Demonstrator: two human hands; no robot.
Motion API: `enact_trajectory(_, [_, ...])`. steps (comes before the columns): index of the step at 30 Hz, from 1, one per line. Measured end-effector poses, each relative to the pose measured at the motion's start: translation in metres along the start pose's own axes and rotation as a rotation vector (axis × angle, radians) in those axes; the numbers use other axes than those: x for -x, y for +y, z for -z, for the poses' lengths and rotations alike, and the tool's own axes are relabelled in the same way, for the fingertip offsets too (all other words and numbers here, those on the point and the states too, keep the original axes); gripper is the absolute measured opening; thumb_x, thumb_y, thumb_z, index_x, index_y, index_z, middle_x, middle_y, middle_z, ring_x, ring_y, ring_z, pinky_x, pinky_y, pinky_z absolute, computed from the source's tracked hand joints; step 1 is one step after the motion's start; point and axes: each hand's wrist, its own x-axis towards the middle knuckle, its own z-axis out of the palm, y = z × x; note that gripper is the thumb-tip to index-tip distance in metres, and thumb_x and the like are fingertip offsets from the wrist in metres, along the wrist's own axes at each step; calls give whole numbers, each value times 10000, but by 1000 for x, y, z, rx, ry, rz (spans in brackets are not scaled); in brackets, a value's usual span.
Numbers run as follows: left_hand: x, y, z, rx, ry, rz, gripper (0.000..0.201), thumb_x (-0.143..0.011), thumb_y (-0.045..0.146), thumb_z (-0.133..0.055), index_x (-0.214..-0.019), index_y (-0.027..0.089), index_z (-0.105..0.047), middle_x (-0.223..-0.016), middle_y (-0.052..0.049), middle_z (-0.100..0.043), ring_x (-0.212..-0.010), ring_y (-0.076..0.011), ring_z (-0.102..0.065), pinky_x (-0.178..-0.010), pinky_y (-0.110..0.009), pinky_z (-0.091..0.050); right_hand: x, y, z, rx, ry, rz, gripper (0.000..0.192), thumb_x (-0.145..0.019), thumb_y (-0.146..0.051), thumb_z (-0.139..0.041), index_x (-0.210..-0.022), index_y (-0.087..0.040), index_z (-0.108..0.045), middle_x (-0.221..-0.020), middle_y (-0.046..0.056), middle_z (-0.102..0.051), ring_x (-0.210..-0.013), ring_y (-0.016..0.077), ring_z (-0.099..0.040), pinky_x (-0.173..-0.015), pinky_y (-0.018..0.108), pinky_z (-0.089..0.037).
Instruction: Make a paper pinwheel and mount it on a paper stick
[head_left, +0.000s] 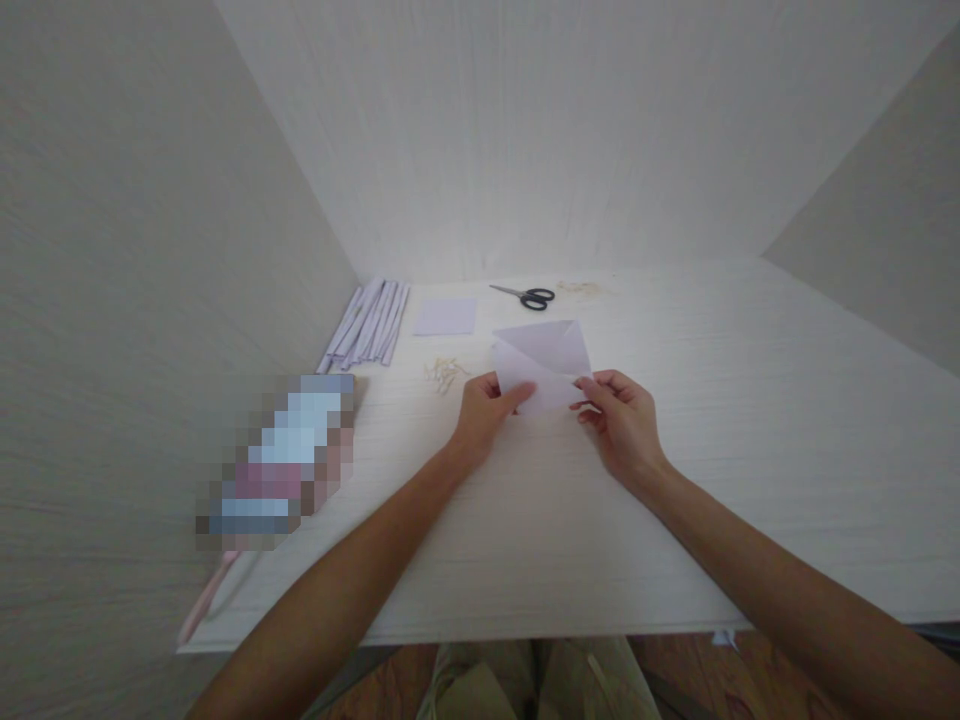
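Observation:
Between my two hands is a white sheet of paper (544, 360), raised at an angle over the table, with slanting fold lines across it. My left hand (486, 408) pinches its lower left edge, thumb on top and fingers behind. At the lower right corner my right hand (616, 415) grips the paper between thumb and forefinger, its other fingers curled below. Past the paper lie scissors (529, 296) with black handles. A flat square of paper (445, 316) rests to their left. Small pale loops (445, 374), perhaps rubber bands, are heaped close to my left hand.
Several rolled white paper sticks (367, 325) lie at the back left, against the side wall. A blurred-out blue and pink object (292, 460) occupies the left edge, with a pink strap (210, 598) below. More thin pale strands (585, 288) lie right of the scissors. Walls enclose the table.

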Motion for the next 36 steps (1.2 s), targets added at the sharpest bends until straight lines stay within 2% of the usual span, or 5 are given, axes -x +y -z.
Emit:
enact_trajectory(6, [9, 5, -5, -106, -131, -4, 383, -492, 243, -709, -853, 145, -628, -835, -60, -657, -711, -163, -588, -657, -287, -465, 0, -1, 0, -62, -26, 66, 152, -643, -309, -602, -628, -173, -537, -624, -29, -553, -454, 47, -433, -382, 167, -321])
enact_trajectory(17, [9, 6, -9, 33, -10, -21, 248, -520, 267, -683, -711, 123, -617, -597, -2, -615, -503, -109, -535, -510, -237, -437, 10, 0, -5, 490, -412, 45, 310, -716, -405, -509, -562, -142, -564, -479, -15, -495, -440, 74, -409, -426, 210, -287])
enact_trajectory(21, [6, 3, -8, 85, 59, -19, 296, -493, 250, -697, -752, 132, -617, -695, -22, -636, -582, -120, -562, -560, -247, -453, 11, -1, -5, 566, -503, 52, 233, -689, -360, -542, -637, -143, -609, -533, 1, -545, -465, 92, -436, -431, 217, -292])
enact_trajectory(26, [3, 0, -8, 101, 81, -61, 297, -505, 245, -693, -766, 131, -611, -787, -36, -635, -670, -128, -574, -633, -264, -468, 9, 3, -2, 539, -551, 82, 190, -684, -325, -545, -676, -153, -626, -632, 21, -602, -550, 122, -501, -496, 235, -362])
enact_trajectory(36, [4, 2, -9, 52, 90, -10, 255, -522, 262, -675, -716, 121, -588, -584, 0, -588, -469, -100, -525, -441, -221, -427, 8, 5, -1, 548, -557, 118, 149, -685, -253, -527, -678, -164, -646, -607, 14, -600, -571, 131, -512, -540, 239, -378])
